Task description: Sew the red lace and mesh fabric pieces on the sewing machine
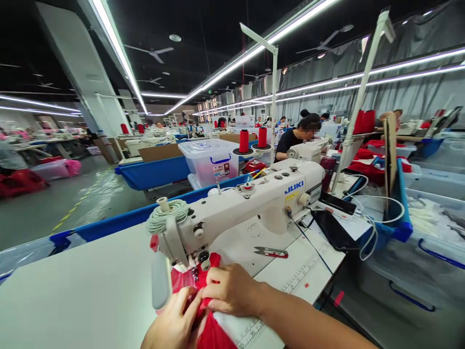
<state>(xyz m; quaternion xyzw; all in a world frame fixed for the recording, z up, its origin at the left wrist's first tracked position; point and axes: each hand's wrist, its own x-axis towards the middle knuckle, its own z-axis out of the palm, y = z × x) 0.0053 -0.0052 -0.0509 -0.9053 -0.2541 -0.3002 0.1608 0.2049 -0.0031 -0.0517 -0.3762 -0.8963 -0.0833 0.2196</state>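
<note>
Red fabric (pixel 215 334) runs from the near table edge up under the needle area of a white sewing machine (pixel 232 213). My left hand (pixel 174 317) is closed on the fabric at its left side, just in front of the presser foot (pixel 196 274). Close beside it, my right hand (pixel 232 291) pinches the same fabric, fingers curled, on the right. Both hands nearly touch each other. Part of the cloth is hidden beneath the fingers. Thread snips (pixel 271 252) lie on the machine bed to the right.
A black phone (pixel 332 230) and white cables (pixel 370 232) lie right of the machine. Behind it stand red thread spools (pixel 243 141) and a clear plastic bin (pixel 209 160). A co-worker (pixel 296 138) sits beyond. A blue trough (pixel 109 223) borders the table's far side.
</note>
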